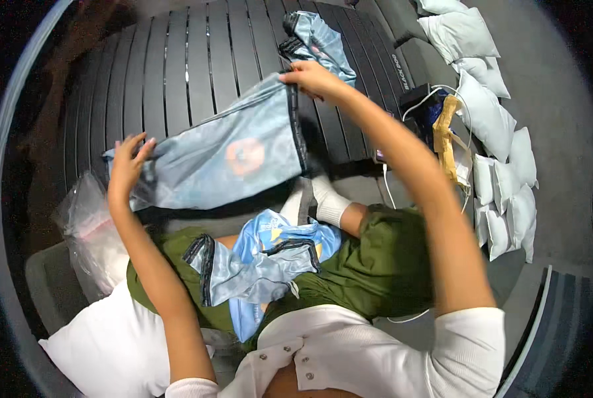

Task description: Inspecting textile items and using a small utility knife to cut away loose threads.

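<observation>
A light blue fabric cover [207, 162] with a black-trimmed end and a blurred orange print stretches out in front of me. My right hand [313, 81] pinches its upper corner at the black trim, lifting that end. At the other end, my left hand [129, 162] rests against the cloth with fingers apart. Across my lap lie a crumpled grey-blue cover [256, 272] with black edging and a brighter blue printed cloth [246, 318] beneath it. Another bunched blue cover [323, 43] sits on the table beyond my right hand.
A dark slatted table [197, 60] spans the far side. Several white pillows [485, 113] line the right, near a yellow object [445, 136] and a white cable [389, 189]. At left are a clear plastic bag [87, 222] and a large white pillow [114, 345].
</observation>
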`<action>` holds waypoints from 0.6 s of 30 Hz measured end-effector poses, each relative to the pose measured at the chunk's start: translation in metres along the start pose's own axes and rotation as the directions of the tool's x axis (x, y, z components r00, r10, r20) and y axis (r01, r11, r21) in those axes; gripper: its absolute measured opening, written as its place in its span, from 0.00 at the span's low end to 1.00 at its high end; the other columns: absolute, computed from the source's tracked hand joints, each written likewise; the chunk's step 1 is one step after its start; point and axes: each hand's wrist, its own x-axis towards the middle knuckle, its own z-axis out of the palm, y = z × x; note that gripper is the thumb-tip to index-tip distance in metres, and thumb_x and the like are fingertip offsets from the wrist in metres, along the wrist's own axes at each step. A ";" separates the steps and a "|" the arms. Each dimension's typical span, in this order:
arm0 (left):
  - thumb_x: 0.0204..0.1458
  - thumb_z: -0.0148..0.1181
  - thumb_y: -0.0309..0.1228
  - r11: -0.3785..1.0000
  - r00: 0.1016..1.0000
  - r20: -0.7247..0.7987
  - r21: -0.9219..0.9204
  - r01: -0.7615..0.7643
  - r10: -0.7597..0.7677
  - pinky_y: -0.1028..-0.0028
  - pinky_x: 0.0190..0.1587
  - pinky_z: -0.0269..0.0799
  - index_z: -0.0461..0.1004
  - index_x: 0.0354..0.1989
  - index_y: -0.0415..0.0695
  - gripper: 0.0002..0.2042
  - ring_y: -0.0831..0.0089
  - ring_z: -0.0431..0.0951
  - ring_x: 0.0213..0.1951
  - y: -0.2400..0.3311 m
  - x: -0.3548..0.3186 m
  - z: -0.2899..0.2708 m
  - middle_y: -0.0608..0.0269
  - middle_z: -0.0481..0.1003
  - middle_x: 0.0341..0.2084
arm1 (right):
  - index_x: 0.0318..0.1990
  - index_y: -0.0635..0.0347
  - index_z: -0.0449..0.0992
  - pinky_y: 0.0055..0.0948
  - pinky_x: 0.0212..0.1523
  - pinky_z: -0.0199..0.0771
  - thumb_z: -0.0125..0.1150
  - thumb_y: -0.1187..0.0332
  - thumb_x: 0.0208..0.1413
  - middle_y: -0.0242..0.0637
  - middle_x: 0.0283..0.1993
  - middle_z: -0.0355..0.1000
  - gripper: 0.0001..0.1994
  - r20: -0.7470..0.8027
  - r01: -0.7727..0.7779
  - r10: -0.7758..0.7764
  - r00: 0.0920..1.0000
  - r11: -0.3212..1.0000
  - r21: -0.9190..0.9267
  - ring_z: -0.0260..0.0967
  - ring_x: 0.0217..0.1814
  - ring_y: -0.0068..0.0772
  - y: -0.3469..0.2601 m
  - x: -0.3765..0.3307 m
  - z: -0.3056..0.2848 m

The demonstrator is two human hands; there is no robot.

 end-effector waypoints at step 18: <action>0.48 0.56 0.32 0.812 0.916 -0.035 -0.452 -0.370 0.399 0.70 0.53 0.59 0.67 0.49 0.43 0.19 0.62 0.67 0.50 0.152 -0.002 0.059 0.54 0.70 0.45 | 0.28 0.56 0.67 0.17 0.09 0.46 0.43 0.61 0.59 0.25 0.13 0.57 0.12 0.323 -0.314 -0.084 0.943 0.104 0.944 0.45 0.08 0.15 0.028 -0.063 0.062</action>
